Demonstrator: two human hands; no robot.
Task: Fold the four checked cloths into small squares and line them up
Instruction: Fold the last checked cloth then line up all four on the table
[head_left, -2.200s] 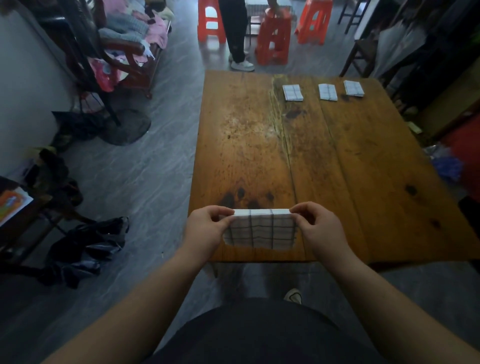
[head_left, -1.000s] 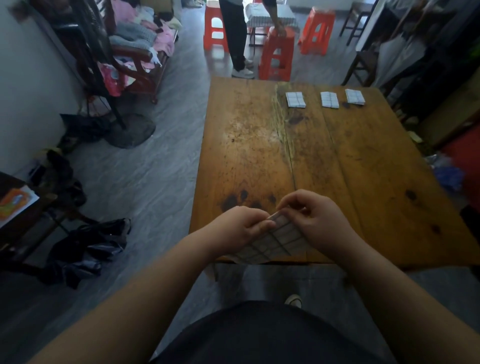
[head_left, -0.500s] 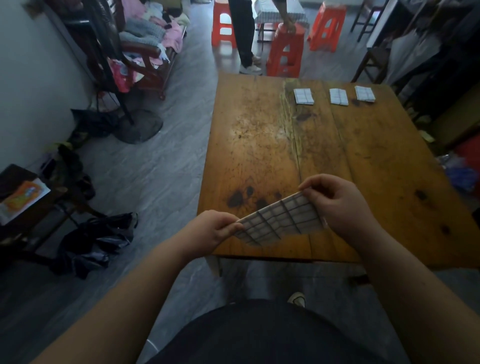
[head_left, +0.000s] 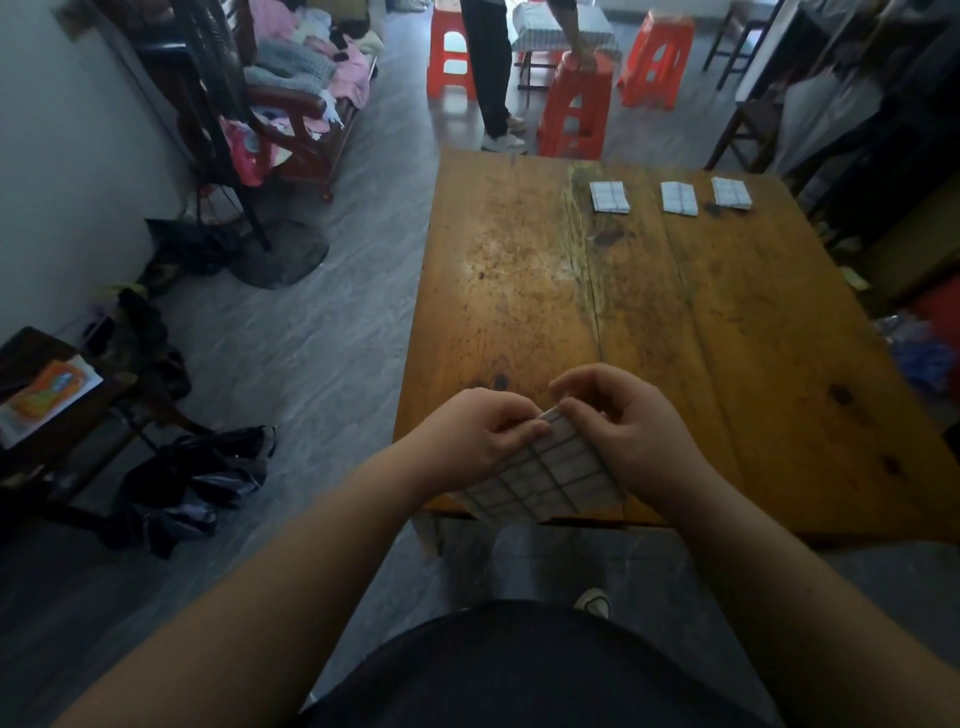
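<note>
- left hand (head_left: 475, 439) and right hand (head_left: 621, 431) meet over the near edge of the wooden table (head_left: 519, 291). Both grip the fourth checked cloth (head_left: 553, 480).
- left hand: fingers curled, fingertips pinching the cloth's top corner.
- right hand: fingers curled over the same corner, index finger raised clear of it. Thumb is hidden behind the cloth, so it looks like a pinch but I can't confirm the contact.
- fourth checked cloth: partly folded and held tilted, with its top corner between the hands. Its lower edge hangs past the table's near edge. Layer count not readable.
- three folded squares sit in a row near the far edge, on the table's right half: left square (head_left: 609, 196), middle square (head_left: 679, 198), right square (head_left: 731, 193). They lie flat with gaps between them, none touching.
- beyond the far edge: red stool (head_left: 574, 114) with a standing person (head_left: 491, 67) resting a hand on it, more red stools either side.
- far left: wooden chair (head_left: 311, 130) piled with clothes.
- floor, left of the table: dark bag (head_left: 202, 473).
</note>
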